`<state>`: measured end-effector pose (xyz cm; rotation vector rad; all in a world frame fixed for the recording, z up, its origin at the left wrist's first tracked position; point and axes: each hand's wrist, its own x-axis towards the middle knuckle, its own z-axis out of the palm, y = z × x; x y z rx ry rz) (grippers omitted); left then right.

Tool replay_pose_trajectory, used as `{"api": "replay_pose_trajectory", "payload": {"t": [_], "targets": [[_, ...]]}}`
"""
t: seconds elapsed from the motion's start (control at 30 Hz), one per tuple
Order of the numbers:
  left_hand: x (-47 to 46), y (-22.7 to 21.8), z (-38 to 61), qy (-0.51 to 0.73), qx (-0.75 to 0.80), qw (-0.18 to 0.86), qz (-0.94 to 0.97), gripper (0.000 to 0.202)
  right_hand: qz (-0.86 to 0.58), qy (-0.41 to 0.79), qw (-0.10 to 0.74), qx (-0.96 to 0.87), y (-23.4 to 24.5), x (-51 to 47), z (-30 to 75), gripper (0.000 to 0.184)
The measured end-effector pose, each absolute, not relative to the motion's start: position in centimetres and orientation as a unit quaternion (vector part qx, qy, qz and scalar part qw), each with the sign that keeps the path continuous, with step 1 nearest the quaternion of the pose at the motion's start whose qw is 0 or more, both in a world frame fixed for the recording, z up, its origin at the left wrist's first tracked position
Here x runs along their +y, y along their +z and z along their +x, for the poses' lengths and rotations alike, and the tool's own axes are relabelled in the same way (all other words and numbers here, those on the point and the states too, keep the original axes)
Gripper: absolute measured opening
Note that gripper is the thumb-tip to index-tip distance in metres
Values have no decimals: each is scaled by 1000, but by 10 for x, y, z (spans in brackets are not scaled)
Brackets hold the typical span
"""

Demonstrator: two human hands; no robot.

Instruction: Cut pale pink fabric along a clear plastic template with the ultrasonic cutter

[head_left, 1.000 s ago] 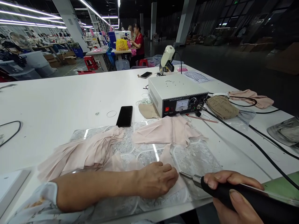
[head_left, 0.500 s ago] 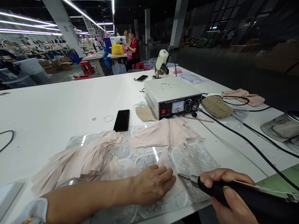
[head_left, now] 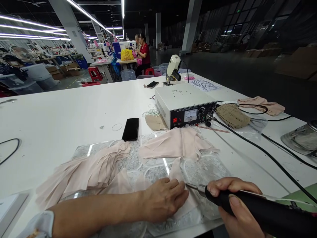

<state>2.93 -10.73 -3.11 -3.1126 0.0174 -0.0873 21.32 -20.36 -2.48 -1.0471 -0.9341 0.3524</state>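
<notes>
My left hand (head_left: 162, 200) lies flat, fingers stretched out, pressing a pale pink fabric piece (head_left: 177, 172) onto a clear scratched cutting plate (head_left: 208, 168). My right hand (head_left: 237, 208) is wrapped round a black hand-held cutter (head_left: 257, 211) whose metal tip (head_left: 192, 186) touches the fabric just right of my left fingertips. A fanned stack of pink fabric pieces (head_left: 86, 168) lies to the left on the plate. Another pink pile (head_left: 177, 143) lies further back.
A white control box (head_left: 185, 104) with a meter stands behind the plate, black cables (head_left: 260, 148) running from it across the white table (head_left: 61, 112). A black phone (head_left: 131, 129), tan patterns (head_left: 231, 115), more pink cloth (head_left: 261, 104) and a metal bowl (head_left: 300, 138) lie around. Two people sit at a far table (head_left: 142, 49).
The cutter tip has moved left, closer to my left fingertips. My left hand stays pressed on the fabric. The view has shifted slightly.
</notes>
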Motion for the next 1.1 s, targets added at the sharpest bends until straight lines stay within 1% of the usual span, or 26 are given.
{"api": "replay_pose_trajectory", "payload": {"t": [0.2, 0.33, 0.5, 0.67, 0.8, 0.97, 1.1], "targets": [[-108, -28, 30, -12, -1, 8, -1000, 39, -473, 167, 759, -415, -18, -201, 211, 8], [-106, -26, 31, -2, -6, -22, -1000, 36, -469, 180, 770, -394, -11, -207, 210, 8], [-100, -27, 30, -8, -14, -55, -998, 31, -467, 195, 761, -407, -6, -212, 211, 12], [-93, -28, 30, -37, -11, -18, -999, 30, -473, 197, 757, -406, -8, -212, 213, 15], [-92, -28, 29, -57, -25, 5, -998, 25, -466, 214, 757, -405, -12, -214, 214, 10], [-94, -27, 28, -46, -25, 14, -999, 18, -457, 199, 771, -396, -16, -208, 213, 3], [-95, -25, 28, -24, -29, 12, -999, 21, -448, 182, 784, -389, -15, -195, 207, 7]]}}
